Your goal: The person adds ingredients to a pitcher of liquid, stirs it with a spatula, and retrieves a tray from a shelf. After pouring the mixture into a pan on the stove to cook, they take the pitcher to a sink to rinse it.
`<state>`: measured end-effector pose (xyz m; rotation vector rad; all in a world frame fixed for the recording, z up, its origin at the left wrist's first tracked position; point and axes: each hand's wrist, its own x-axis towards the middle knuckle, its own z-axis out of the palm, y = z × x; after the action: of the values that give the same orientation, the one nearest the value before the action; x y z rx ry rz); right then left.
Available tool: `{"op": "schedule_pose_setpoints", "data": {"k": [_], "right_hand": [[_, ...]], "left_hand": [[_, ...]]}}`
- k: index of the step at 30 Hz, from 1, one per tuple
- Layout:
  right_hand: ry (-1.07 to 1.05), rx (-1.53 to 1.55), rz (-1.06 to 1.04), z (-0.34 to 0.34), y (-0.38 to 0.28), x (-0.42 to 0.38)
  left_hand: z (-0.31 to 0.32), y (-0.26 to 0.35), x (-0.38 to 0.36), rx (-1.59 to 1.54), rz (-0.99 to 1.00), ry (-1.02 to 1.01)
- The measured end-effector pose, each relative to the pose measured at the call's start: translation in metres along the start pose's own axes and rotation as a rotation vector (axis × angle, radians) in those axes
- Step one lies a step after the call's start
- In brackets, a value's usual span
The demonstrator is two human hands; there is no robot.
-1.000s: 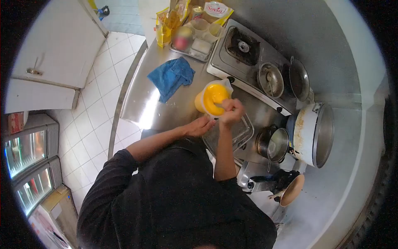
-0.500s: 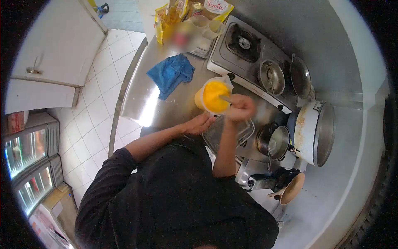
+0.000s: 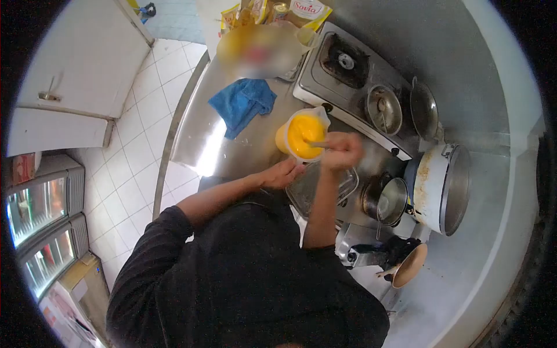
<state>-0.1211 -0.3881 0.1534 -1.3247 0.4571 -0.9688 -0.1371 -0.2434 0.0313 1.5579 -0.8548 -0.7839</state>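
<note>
A clear pitcher (image 3: 281, 139) of thick yellow mixture (image 3: 303, 130) stands on the steel counter (image 3: 194, 136). My left hand (image 3: 281, 173) is closed on the pitcher's handle at its near side. On the right, my right hand (image 3: 343, 151) is wrapped round a utensil (image 3: 316, 144) whose far end dips into the yellow mixture; its tip is hidden there. A crumpled blue cloth (image 3: 241, 105) lies beyond the pitcher to the left. Just below the pitcher is a rectangular glass dish (image 3: 303, 190), partly hidden by my right forearm.
A gas stove (image 3: 316, 69) at the upper right carries a pan (image 3: 383, 110) and another pan (image 3: 424, 108). A small pot (image 3: 392, 202), a large white pot (image 3: 428, 185) and a tan pan (image 3: 409, 265) stand to the right. Bags (image 3: 307, 11) line the back.
The utensil has shifted in the mixture, whose surface swirls differently. My right hand has moved slightly right. The whole view has shifted a little.
</note>
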Motion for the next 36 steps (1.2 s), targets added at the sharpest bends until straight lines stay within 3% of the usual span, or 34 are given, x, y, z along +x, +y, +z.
{"op": "schedule_pose_setpoints", "data": {"k": [3,6,9,12,15,16,20,23,24,27,30,33,34,36], "right_hand": [[0.028,0.470,-0.020,0.000,-0.022,0.006],[-0.153,0.170,0.028,-0.011,0.051,-0.019],[0.011,0.295,0.037,0.000,0.003,0.005],[0.012,0.525,-0.002,0.004,-0.020,0.008],[-0.070,0.160,0.080,-0.002,0.050,-0.017],[-0.027,0.026,0.011,-0.001,0.049,-0.010],[-0.051,0.300,0.051,0.003,-0.034,0.018],[0.155,-0.104,-0.176,0.005,0.047,-0.008],[-0.063,0.096,0.089,-0.008,0.060,-0.018],[-0.011,0.186,0.043,0.003,0.010,0.005],[-0.037,0.533,0.027,0.000,-0.021,0.014],[-0.101,0.115,-0.046,-0.001,0.055,-0.020],[-0.026,-0.037,-0.141,0.002,0.057,-0.015],[-0.060,0.129,0.000,0.005,0.009,0.005]], "left_hand": [[-0.015,0.032,-0.001,-0.075,-0.101,-0.092],[-0.018,0.035,0.002,-0.058,-0.048,-0.056],[-0.007,0.018,-0.003,0.001,-0.062,-0.087],[-0.009,0.013,-0.001,-0.043,-0.075,-0.070],[-0.015,0.024,0.006,-0.069,-0.105,-0.107],[-0.016,0.025,0.007,-0.043,-0.093,-0.129],[-0.013,0.019,0.002,-0.006,-0.098,-0.088],[-0.011,0.014,0.003,-0.049,-0.100,-0.089],[-0.013,0.021,0.003,-0.049,-0.099,-0.098],[-0.016,0.035,-0.004,-0.047,-0.123,-0.102],[-0.010,0.016,0.002,-0.024,-0.104,-0.059],[-0.009,0.008,0.003,0.024,-0.044,-0.057],[-0.009,0.009,0.004,0.045,-0.045,-0.036],[-0.002,0.006,-0.003,0.052,-0.098,-0.059]]}}
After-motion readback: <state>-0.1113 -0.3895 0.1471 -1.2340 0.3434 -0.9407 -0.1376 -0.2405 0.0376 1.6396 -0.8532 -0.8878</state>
